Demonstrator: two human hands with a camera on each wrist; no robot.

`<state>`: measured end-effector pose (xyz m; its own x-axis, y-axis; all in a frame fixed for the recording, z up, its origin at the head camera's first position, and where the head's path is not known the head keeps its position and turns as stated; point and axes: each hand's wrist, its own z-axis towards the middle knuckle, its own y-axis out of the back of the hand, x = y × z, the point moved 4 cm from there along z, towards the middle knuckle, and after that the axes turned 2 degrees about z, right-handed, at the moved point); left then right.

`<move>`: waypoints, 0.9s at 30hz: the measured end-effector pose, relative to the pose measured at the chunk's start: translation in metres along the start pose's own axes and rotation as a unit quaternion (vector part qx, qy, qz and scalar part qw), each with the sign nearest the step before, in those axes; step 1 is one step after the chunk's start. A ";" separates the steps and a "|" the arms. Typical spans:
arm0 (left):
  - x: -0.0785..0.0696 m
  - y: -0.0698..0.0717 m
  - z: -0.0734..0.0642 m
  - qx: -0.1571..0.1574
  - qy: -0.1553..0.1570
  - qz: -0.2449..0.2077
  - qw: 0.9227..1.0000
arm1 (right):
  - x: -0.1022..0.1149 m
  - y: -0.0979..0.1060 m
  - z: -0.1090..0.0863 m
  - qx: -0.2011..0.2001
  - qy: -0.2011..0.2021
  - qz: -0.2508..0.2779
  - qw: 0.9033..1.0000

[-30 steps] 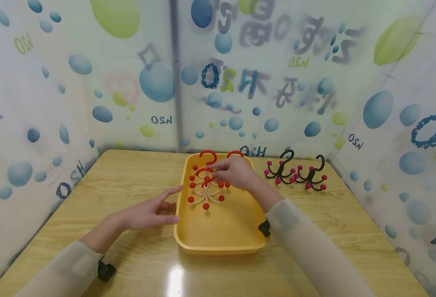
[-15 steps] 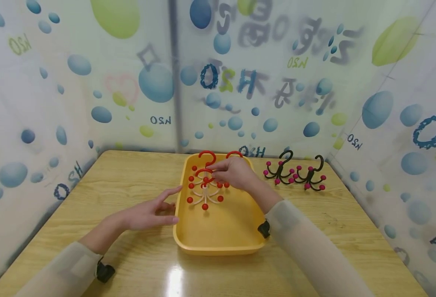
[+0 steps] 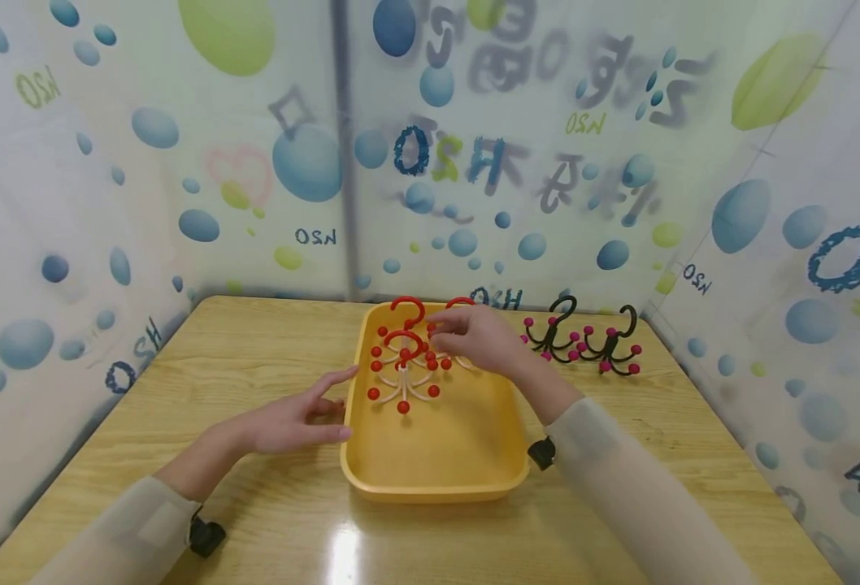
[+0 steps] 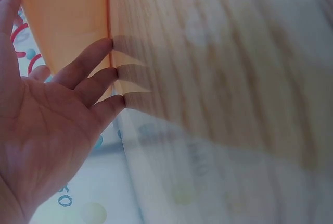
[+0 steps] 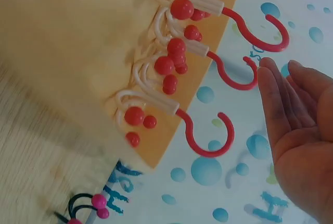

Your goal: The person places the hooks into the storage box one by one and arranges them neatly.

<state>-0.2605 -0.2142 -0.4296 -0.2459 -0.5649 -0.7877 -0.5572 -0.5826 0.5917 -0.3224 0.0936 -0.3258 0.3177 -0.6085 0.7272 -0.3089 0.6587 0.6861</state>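
Three claw-shaped hook hangers with red hooks, white arms and red balls stand in a yellow plastic tray (image 3: 437,459). The front hanger (image 3: 404,375) is at the left, another hanger (image 3: 423,310) stands behind it, and the third hanger (image 3: 462,301) is partly hidden by my right hand (image 3: 483,343). This hand holds nothing; in the right wrist view its extended fingers lie close to the tip of the middle red hook (image 5: 229,81). My left hand (image 3: 291,418) is spread against the tray's left side, and the left wrist view shows fingertips at the tray's outer wall (image 4: 73,10).
Two black hook hangers with magenta balls, one hanger (image 3: 553,337) beside the other hanger (image 3: 611,348), stand on the wooden table (image 3: 254,504) right of the tray. A patterned curtain (image 3: 254,162) with blue and green spots encloses the table's back and sides.
My right hand has let go of the front hanger's red hook and moved a little to the right. The hanger stays standing in the tray. My left hand has kept its place.
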 end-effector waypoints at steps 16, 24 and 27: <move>-0.001 0.000 -0.001 -0.001 0.013 0.010 1.000 | -0.062 0.050 -0.070 -0.077 -0.008 0.000 0.997; -0.002 0.000 0.000 -0.004 0.019 0.015 1.000 | -0.108 0.076 -0.106 -0.116 -0.031 0.009 0.993; -0.002 0.000 0.000 -0.004 0.019 0.018 1.000 | -0.125 0.083 -0.116 -0.124 -0.049 0.008 0.991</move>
<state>-0.2605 -0.2130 -0.4283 -0.2344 -0.6074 -0.7590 -0.5420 -0.5665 0.6208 -0.2834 0.2760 -0.3624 0.2220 -0.6294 0.7447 -0.0791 0.7496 0.6572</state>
